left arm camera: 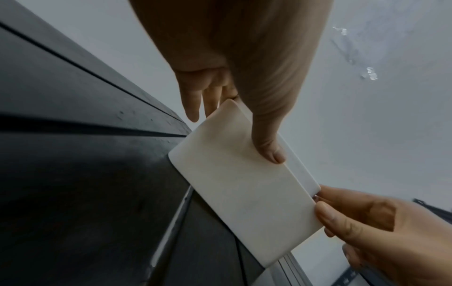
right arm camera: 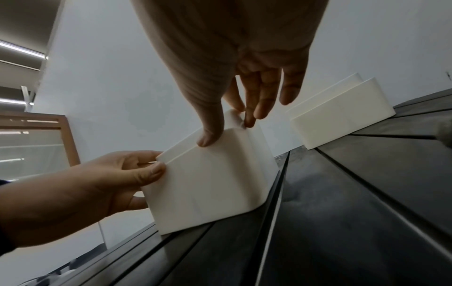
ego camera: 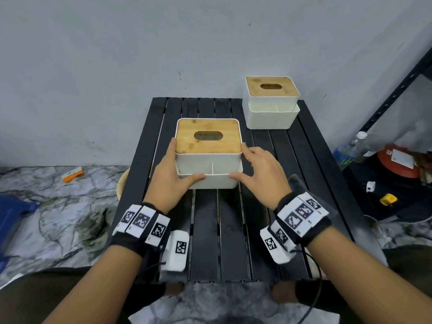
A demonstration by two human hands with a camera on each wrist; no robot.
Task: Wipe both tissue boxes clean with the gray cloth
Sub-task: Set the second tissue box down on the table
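Head view, near box: a white tissue box with a wooden lid stands mid-surface on the dark slatted surface; the left hand and right hand clasp its two sides, thumbs on the front rim of its lower tray.
Head view, far box: a second tissue box of the same kind sits at the back right corner, well apart and untouched.
Head view, cloth: a dark gray scrap shows just behind the right wrist; whether it is the cloth cannot be told.
Left wrist view: the left thumb lies along the box's front wall, fingers reaching round the left side; the right hand pinches the opposite corner.
Right wrist view: the right hand grips the near box, thumb on the front edge and fingertips on the side wall; the left hand grips the other end.
Handling: the shell looks stiff, smooth and light, likely slippery; the lid may only rest loose, so hold the side walls low.
Progress: wiping appears not to be under way, no cloth being in either hand.
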